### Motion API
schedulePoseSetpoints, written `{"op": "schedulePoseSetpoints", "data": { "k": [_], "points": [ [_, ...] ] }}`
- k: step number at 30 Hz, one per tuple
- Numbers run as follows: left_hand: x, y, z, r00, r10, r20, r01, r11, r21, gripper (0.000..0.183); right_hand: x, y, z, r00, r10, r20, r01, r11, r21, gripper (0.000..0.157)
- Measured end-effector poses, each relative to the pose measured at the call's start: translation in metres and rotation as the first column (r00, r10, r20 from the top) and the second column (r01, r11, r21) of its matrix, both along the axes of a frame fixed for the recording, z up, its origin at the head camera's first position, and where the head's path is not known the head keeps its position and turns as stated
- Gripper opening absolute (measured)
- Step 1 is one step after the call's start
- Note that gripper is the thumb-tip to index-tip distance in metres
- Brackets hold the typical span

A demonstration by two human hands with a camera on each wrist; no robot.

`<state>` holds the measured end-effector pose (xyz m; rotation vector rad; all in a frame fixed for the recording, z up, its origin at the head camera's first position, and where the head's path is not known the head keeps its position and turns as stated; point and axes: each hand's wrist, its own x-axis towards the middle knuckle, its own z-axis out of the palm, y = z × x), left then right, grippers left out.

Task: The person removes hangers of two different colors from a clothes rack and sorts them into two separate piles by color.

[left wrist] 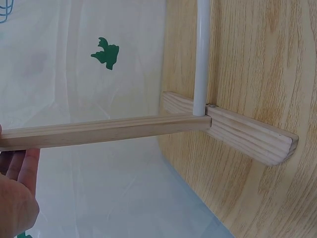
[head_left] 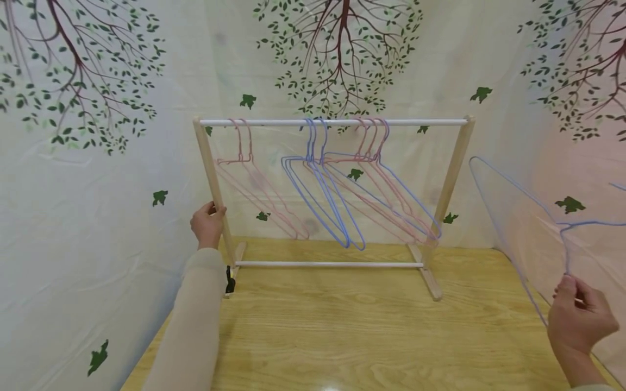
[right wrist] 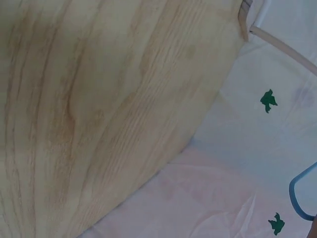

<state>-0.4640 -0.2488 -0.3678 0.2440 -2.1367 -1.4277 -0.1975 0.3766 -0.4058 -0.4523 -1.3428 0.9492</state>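
Note:
My left hand [head_left: 206, 224] grips the left post [head_left: 211, 174] of a small wooden garment rack. In the left wrist view, its fingers [left wrist: 28, 171] lie against the underside of that post. Off to the right, my right hand [head_left: 582, 315] pinches a blue wire hanger [head_left: 513, 182] by one arm near the neck, apart from the rack; part of it runs out of view. On the white top rail [head_left: 279, 123] hang two pink hangers [head_left: 250, 141] at the left, several blue hangers [head_left: 324, 141] mid-rail, and a group of pink hangers [head_left: 362, 142] with a blue one at the right.
The rack stands on a wood-grain table [head_left: 332, 331], with a white lower bar [head_left: 327, 264] between its feet. By the left foot is a small black object [head_left: 230, 279]. A pale cloth backdrop [head_left: 195, 65] printed with trees and leaves surrounds the table.

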Motion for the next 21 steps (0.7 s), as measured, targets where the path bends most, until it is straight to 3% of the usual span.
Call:
{"op": "schedulePoseSetpoints", "data": {
  "k": [6,13,18,21],
  "points": [
    [0.006,0.003,0.005,1.0,0.0,0.008,0.0,1.0,-0.001,0.036,-0.011,0.02,-0.026,0.993,0.004,0.117,-0.015,0.996,0.092,0.02],
    [0.007,0.002,0.005,1.0,0.006,-0.008,-0.006,1.0,-0.001,0.036,-0.016,0.029,-0.047,0.965,0.047,0.258,-0.1,0.976,0.194,0.024],
    [0.005,0.003,0.005,1.0,-0.007,-0.004,0.007,1.0,0.002,0.036,-0.015,0.029,-0.057,0.914,0.035,0.404,-0.13,0.969,0.21,0.026],
    [0.005,0.004,0.005,1.0,-0.008,-0.004,0.008,1.0,0.008,0.036,-0.013,0.03,-0.065,0.864,0.014,0.504,-0.15,0.962,0.23,0.025]
  ]
}}
